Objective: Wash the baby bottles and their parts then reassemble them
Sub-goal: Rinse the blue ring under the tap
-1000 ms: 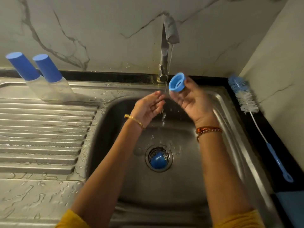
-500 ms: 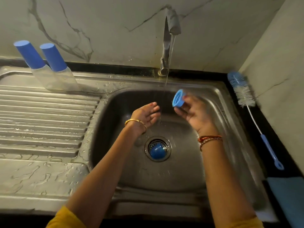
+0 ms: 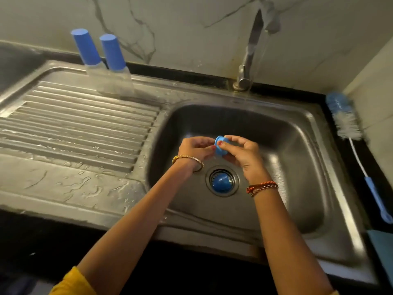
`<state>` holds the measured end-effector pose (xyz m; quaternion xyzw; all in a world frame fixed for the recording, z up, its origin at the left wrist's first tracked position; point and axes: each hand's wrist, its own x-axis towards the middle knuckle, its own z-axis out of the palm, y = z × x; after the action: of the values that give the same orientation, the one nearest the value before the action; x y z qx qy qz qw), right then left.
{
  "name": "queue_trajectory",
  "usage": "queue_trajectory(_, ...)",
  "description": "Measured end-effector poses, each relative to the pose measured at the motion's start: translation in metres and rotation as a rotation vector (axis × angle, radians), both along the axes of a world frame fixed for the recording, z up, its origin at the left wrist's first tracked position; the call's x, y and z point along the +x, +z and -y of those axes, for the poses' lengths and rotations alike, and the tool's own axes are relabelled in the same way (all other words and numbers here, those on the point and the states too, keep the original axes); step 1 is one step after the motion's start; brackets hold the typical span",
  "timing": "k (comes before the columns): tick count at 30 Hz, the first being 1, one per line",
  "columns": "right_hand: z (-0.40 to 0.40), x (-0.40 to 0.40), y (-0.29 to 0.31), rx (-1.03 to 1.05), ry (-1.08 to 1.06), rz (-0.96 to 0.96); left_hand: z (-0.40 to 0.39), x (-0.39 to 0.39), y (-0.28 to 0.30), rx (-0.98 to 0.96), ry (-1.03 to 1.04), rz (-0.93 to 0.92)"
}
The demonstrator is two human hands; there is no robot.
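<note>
Both hands meet over the steel sink basin [image 3: 297,167] on a small blue bottle ring [image 3: 219,145]. My right hand [image 3: 242,154] pinches the ring between thumb and fingers. My left hand [image 3: 195,149] has its fingertips curled onto the ring's left side. A second blue part [image 3: 221,183] sits in the drain strainer below them. Two capped baby bottles, the left one [image 3: 87,50] and the right one [image 3: 113,54], stand at the back of the draining board with tall blue caps.
The tap [image 3: 251,50] rises behind the basin, and a thin stream of water falls from it. A blue and white bottle brush [image 3: 348,124] lies on the black counter to the right. The wet ribbed draining board [image 3: 74,128] spreads out to the left. A blue cloth [image 3: 382,243] lies at the right edge.
My right hand has lowered the blue ring out of the water stream into the basin. My left hand, open before, has come over and taken hold of the ring. The camera has tilted down.
</note>
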<state>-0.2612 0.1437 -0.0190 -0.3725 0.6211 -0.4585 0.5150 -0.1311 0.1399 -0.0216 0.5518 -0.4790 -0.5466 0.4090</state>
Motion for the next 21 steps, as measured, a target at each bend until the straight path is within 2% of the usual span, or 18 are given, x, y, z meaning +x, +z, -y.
queue_trajectory(7, -0.011, 0.089, 0.028, -0.062, 0.111, 0.062, -0.019, 0.087, 0.021, 0.001, 0.312, -0.183)
queue_trajectory(10, -0.02, 0.136, 0.035, -0.133, 0.215, 0.032, -0.039, 0.138, 0.035, -0.074, 0.363, -0.193)
queue_trajectory(12, -0.028, 0.172, 0.035, -0.176, 0.314, -0.009, -0.057, 0.176, 0.042, -0.102, 0.37, -0.173)
queue_trajectory(14, -0.037, 0.207, 0.034, -0.228, 0.39, -0.137, -0.07, 0.214, 0.045, -0.099, 0.365, -0.157)
queue_trajectory(17, -0.05, 0.27, 0.031, -0.318, 0.449, -0.335, -0.084, 0.279, 0.042, -0.062, 0.406, -0.076)
queue_trajectory(21, -0.057, 0.344, 0.027, -0.365, 0.534, -0.5, -0.1, 0.354, 0.028, -0.066, 0.486, 0.19)
